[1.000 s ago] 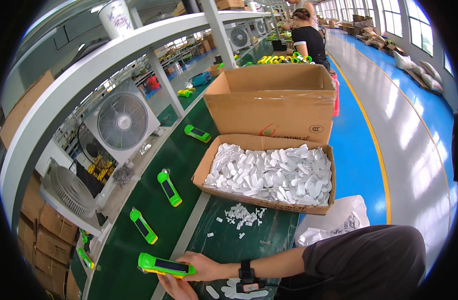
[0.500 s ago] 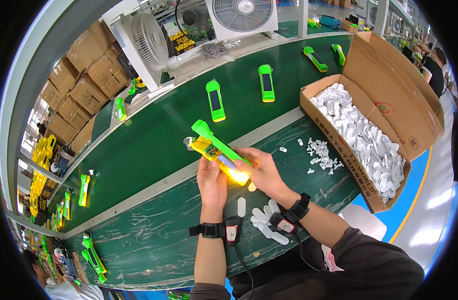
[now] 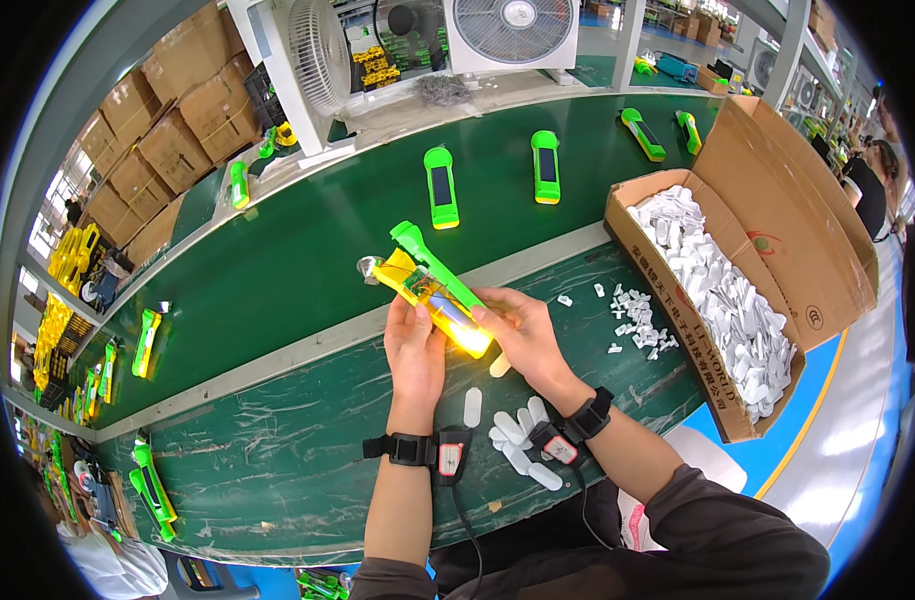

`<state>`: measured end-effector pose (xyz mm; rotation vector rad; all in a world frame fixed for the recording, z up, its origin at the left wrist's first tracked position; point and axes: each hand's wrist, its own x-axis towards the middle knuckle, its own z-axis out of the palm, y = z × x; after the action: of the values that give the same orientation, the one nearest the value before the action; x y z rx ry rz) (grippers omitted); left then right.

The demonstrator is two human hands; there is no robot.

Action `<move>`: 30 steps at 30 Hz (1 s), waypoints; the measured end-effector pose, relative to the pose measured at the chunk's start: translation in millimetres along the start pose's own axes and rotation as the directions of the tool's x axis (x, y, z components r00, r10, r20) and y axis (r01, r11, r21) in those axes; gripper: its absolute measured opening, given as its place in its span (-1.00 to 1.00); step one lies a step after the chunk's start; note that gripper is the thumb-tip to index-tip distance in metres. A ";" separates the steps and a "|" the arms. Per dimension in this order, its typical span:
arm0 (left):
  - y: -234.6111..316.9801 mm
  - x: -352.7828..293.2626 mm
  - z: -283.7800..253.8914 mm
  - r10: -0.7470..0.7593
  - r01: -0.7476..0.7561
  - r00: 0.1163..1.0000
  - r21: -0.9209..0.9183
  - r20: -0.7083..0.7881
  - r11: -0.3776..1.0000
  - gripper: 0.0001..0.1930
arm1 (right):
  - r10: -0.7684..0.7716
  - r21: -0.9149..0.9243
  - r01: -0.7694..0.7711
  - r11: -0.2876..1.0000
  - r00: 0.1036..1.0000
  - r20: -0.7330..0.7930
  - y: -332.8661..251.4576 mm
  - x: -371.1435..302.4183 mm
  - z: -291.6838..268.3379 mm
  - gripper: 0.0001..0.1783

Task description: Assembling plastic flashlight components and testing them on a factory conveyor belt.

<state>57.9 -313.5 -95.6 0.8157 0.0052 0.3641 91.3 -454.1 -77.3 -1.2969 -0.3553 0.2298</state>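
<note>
Torch [image 3: 433, 300]: in both hands, in front of the pale rail [image 3: 308, 352] between belt and bench, split lengthwise into 2 halves.
Yellow half [image 3: 395, 272]: underneath, a greyish cylinder [image 3: 444, 306] inside it, its lower end glowing bright yellow-white.
Green half [image 3: 444, 270]: tilted along the yellow half's right side.
Lamp head [image 3: 369, 269]: silvery, at the torch's upper left end.
Left hand [image 3: 416, 350]: grasping the yellow half from below, thumb up along its side.
Right hand [image 3: 518, 330]: grasping the torch's lower right end, near the glow.
Belt [image 3: 278, 265]: green; 4 green torches [image 3: 441, 188] lie beyond the hands, 2 close to the box.
Bench [image 3: 308, 430]: scratched green; white strips [image 3: 518, 432] lie loosely grouped between the forearms, small white bits [image 3: 638, 320] to the right.
Box [image 3: 678, 335]: cardboard, at the right, heaped with white pieces [image 3: 718, 290].
Wrists: 1 black strap [image 3: 410, 449] on each.
</note>
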 end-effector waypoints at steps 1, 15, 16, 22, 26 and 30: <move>-0.1 0.2 -0.1 0.003 -0.003 1.000 -0.005 -0.003 1.000 -0.59 | 0.002 -0.002 -0.002 1.000 1.000 0.003 -0.3 -0.3 0.5 -0.58; 0.0 2.7 -1.7 0.019 -0.021 0.999 -0.055 -0.034 0.998 -0.59 | -0.022 -0.079 0.026 0.997 0.998 0.052 7.7 3.7 -2.8 -0.64; -0.9 3.5 -2.1 0.030 -0.032 0.999 -0.050 -0.037 0.998 -0.59 | -0.021 -0.080 0.024 0.997 0.999 0.048 7.5 4.4 -4.0 -0.64; 2.5 0.1 -3.1 0.016 -0.016 1.000 0.033 -0.004 0.999 -0.56 | 0.087 -0.097 -0.075 0.992 0.989 0.123 -0.4 1.1 -1.1 -0.67; 3.5 -2.7 5.7 -0.030 0.030 1.000 0.025 -0.003 0.999 -0.53 | 0.049 -0.208 -0.007 0.978 0.979 0.199 -1.0 0.1 -1.4 -0.64; 1.0 -4.0 7.9 -0.046 0.048 0.999 0.125 -0.020 0.991 -0.58 | -0.004 -0.257 0.068 0.964 0.970 0.243 1.4 -0.4 -5.2 -0.65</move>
<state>54.9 -319.7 -90.0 0.9352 0.0634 0.3287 93.0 -458.6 -79.9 -1.5279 -0.6332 0.3185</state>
